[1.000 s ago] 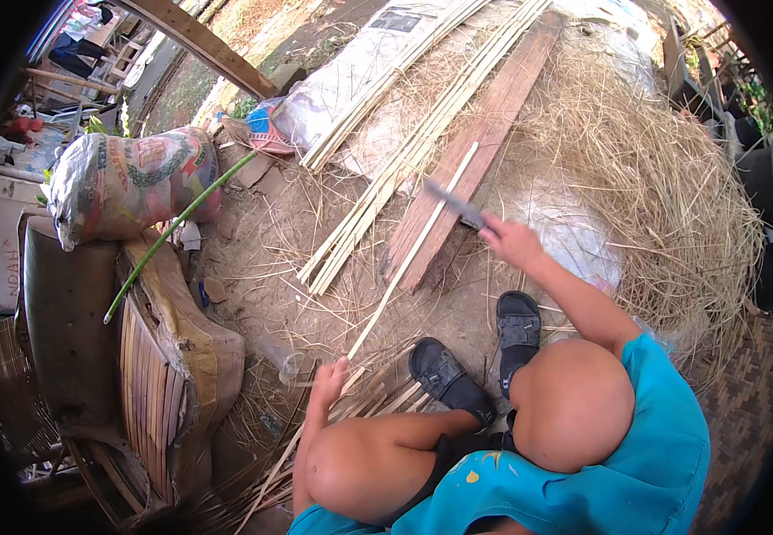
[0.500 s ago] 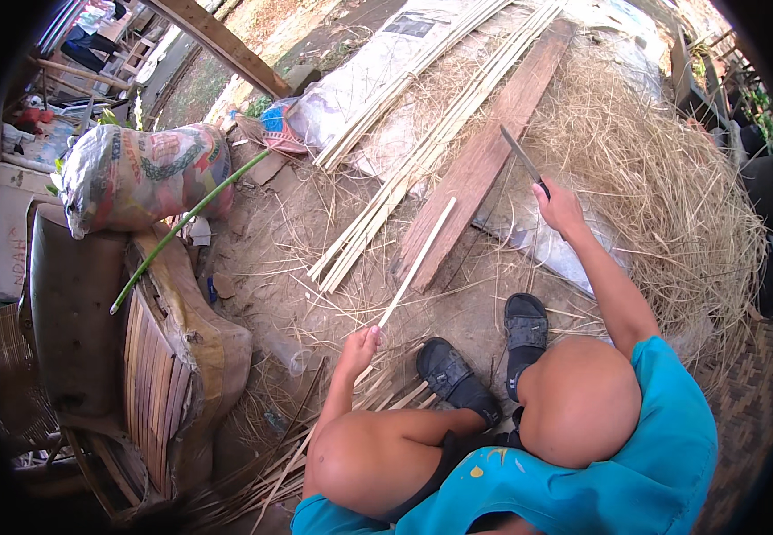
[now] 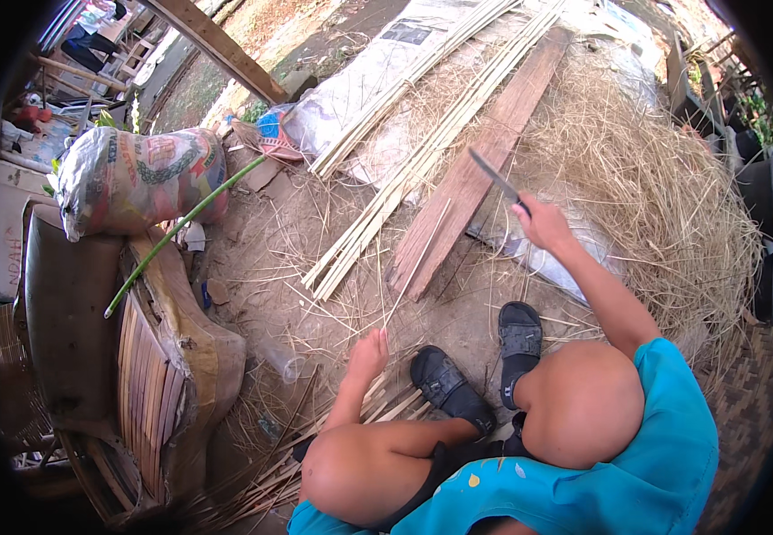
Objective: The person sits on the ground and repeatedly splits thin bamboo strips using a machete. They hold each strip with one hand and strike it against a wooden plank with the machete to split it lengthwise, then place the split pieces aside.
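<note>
My left hand (image 3: pixel 369 351) is closed round the near end of a thin bamboo strip (image 3: pixel 419 263). The strip slants up and away, its far end over a long brown wooden plank (image 3: pixel 480 169); whether it touches the plank I cannot tell. Out to the right, my right hand (image 3: pixel 541 221) grips a knife (image 3: pixel 498 176) by its dark handle. The blade points up and left above the plank, apart from the strip. Left of the plank lies a bundle of long pale bamboo strips (image 3: pixel 395 194), with a second bundle (image 3: pixel 378 105) beyond it.
A heap of dry shavings (image 3: pixel 663 192) covers the right side. At left stand a worn armchair (image 3: pixel 213 357), a stuffed sack (image 3: pixel 141 178) and a green bamboo pole (image 3: pixel 186 223). More strips (image 3: pixel 288 473) lie by my left leg. My sandalled feet (image 3: pixel 520 343) are close in front.
My right hand has moved left with the knife, whose blade now hangs over the plank. The strip in my left hand has turned and now shows a narrower side.
</note>
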`<state>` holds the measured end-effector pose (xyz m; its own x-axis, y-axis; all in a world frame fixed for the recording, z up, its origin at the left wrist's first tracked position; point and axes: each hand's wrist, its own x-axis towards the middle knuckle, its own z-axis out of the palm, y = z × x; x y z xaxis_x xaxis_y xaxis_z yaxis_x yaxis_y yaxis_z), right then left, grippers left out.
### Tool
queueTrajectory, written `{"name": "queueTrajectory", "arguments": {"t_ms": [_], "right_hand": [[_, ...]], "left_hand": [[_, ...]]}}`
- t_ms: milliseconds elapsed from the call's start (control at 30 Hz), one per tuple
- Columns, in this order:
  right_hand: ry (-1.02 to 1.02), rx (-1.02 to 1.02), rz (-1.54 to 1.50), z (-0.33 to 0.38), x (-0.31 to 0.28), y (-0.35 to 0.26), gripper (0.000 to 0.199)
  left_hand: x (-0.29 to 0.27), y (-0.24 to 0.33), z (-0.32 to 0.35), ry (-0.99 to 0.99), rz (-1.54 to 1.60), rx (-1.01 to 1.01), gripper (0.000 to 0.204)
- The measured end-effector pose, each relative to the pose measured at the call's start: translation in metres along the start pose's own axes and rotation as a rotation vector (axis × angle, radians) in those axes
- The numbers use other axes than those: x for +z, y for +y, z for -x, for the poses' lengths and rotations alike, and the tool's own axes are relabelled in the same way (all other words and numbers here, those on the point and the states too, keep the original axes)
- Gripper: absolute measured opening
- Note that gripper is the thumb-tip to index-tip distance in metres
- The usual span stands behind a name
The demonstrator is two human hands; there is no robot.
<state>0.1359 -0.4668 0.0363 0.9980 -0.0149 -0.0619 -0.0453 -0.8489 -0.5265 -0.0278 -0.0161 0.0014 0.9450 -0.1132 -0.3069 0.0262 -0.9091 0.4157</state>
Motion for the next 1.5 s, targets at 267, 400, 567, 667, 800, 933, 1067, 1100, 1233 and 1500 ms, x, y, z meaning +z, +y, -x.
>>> {"name": "queueTrajectory", "arguments": {"t_ms": [267, 400, 567, 667, 800, 933, 1067, 1100, 1233, 1500], "right_hand": [[-0.031, 0.011, 0.071, 0.032, 0.025, -0.001, 0.039], [-0.007, -0.043, -0.047, 0.020, 0.023, -0.009, 0.037], [-0.265, -0.397, 0.005, 0.107, 0.068, -0.061, 0.046], [-0.056, -0.016, -0.074, 0.061, 0.051, -0.023, 0.045], [-0.097, -0.032, -0.084, 0.044, 0.038, -0.021, 0.044], [-0.187, -0.359, 0.066, 0.088, 0.058, -0.057, 0.043], [-0.049, -0.019, 0.023, 0.036, 0.038, -0.013, 0.044], [-0.029, 0.052, 0.053, 0.032, 0.029, -0.010, 0.044], [-0.139, -0.341, 0.032, 0.079, 0.051, -0.041, 0.043], [-0.110, -0.029, 0.107, 0.075, 0.048, -0.025, 0.047]], "left_hand": [[-0.007, -0.005, -0.013, -0.124, 0.245, 0.034, 0.054], [-0.010, -0.035, -0.012, -0.250, 0.437, -0.196, 0.057], [-0.010, 0.018, -0.032, 0.109, 0.019, 0.098, 0.045], [-0.015, 0.010, -0.024, 0.042, -0.071, 0.083, 0.044], [-0.015, -0.004, -0.023, 0.035, 0.037, 0.037, 0.051], [-0.009, 0.005, -0.038, -0.055, 0.227, 0.032, 0.056], [-0.001, -0.014, -0.038, -0.084, 0.370, 0.027, 0.061], [-0.004, -0.007, -0.039, -0.112, 0.429, 0.027, 0.062], [-0.038, 0.013, -0.045, -0.461, 0.667, -0.440, 0.060], [-0.099, -0.049, 0.060, -0.504, 0.741, -0.463, 0.053]]}}
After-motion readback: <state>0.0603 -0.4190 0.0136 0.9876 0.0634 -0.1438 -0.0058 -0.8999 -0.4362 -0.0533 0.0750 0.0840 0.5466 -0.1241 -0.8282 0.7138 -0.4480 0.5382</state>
